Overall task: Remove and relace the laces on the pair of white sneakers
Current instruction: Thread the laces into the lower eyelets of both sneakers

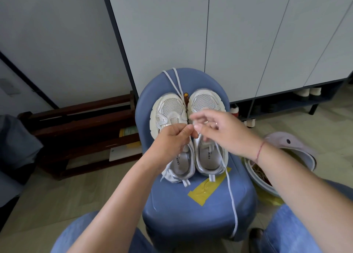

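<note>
The left hand (172,140) is pinching a white lace end (189,127) while the right hand (219,130), blurred with fingers loosely spread, is hovering beside it, its grip impossible to tell, above the white sneakers (170,115) sitting paired on a blue stool (191,210). One loose lace (175,83) is lying past the toes and a trailing lace (232,199) is hanging off the stool's front, so unlacing is looking largely done and relacing barely begun. "CECE" is showing on both insoles (209,154).
</note>
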Demonstrator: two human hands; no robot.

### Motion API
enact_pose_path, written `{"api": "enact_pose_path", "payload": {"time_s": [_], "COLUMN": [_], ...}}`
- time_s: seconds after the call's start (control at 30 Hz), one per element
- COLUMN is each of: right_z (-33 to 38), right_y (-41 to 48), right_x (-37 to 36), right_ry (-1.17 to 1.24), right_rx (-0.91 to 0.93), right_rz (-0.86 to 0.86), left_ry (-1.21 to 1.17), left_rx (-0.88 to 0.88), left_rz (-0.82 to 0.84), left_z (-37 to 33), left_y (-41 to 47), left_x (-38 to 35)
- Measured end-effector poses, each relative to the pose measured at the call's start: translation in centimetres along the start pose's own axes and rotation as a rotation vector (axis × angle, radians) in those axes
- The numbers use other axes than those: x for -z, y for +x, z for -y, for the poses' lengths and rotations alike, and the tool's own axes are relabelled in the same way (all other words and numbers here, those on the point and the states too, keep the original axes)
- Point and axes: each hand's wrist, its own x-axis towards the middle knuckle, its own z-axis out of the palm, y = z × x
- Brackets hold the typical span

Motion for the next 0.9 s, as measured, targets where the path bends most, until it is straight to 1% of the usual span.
{"api": "enact_pose_path", "payload": {"time_s": [0.03,0.07,0.13,0.23,0.27,0.3,0.33,0.37,0.4,0.47,0.53,0.57,0.6,0.63,0.7,0.8,0.83,0.9], "right_z": [-0.1,-0.6,-1.9,-4.0,-4.7,-5.2,-5.7,-5.6,-5.3,-3.6,-1.7,-1.3,-1.3,-1.4,-2.1,-3.2,-3.5,-4.0], "right_y": [-0.1,0.1,0.6,1.3,1.3,1.3,1.2,1.1,1.0,0.5,0.1,-0.1,0.0,0.0,0.5,0.9,1.0,1.3], "right_x": [-0.3,-0.2,1.0,4.0,4.9,5.5,5.8,5.9,5.5,3.8,1.4,0.4,-0.2,-0.3,0.7,2.6,3.0,3.1], "right_ry": [-0.073,-0.136,-0.186,-0.092,-0.046,-0.029,-0.054,-0.106,-0.167,-0.191,-0.080,-0.026,-0.005,-0.015,-0.074,-0.071,-0.057,-0.057], "right_rx": [0.017,0.025,-0.011,-0.209,-0.284,-0.344,-0.370,-0.358,-0.319,-0.182,-0.108,-0.088,-0.069,-0.054,-0.052,-0.134,-0.159,-0.180], "right_rz": [-0.010,-0.063,-0.236,-0.601,-0.695,-0.748,-0.761,-0.735,-0.663,-0.391,-0.082,0.010,0.037,0.009,-0.134,-0.372,-0.418,-0.429], "left_ry": [0.000,0.004,0.014,0.010,0.001,-0.007,-0.014,-0.016,-0.014,-0.010,-0.027,-0.041,-0.049,-0.047,-0.027,-0.016,-0.011,-0.007], "left_rx": [-0.003,-0.003,-0.003,-0.005,-0.003,-0.001,0.000,-0.001,-0.001,0.002,-0.001,-0.006,-0.010,-0.010,-0.006,-0.006,-0.007,-0.009], "left_rz": [0.008,0.015,0.012,-0.016,-0.021,-0.022,-0.019,-0.012,-0.004,0.008,0.020,0.029,0.037,0.039,0.034,0.044,0.052,0.066], "left_z": [0.0,0.0,0.1,0.3,0.3,0.3,0.3,0.3,0.3,0.3,0.2,0.1,0.1,0.0,0.1,0.2,0.3,0.3], "left_y": [0.0,0.0,0.1,0.3,0.3,0.4,0.4,0.4,0.4,0.4,0.5,0.5,0.5,0.6,0.5,0.6,0.6,0.7], "left_x": [-0.1,-0.1,0.1,0.6,0.8,0.8,0.8,0.6,0.4,-0.1,-0.5,-0.6,-0.7,-0.7,-0.5,0.0,0.1,0.3]}}
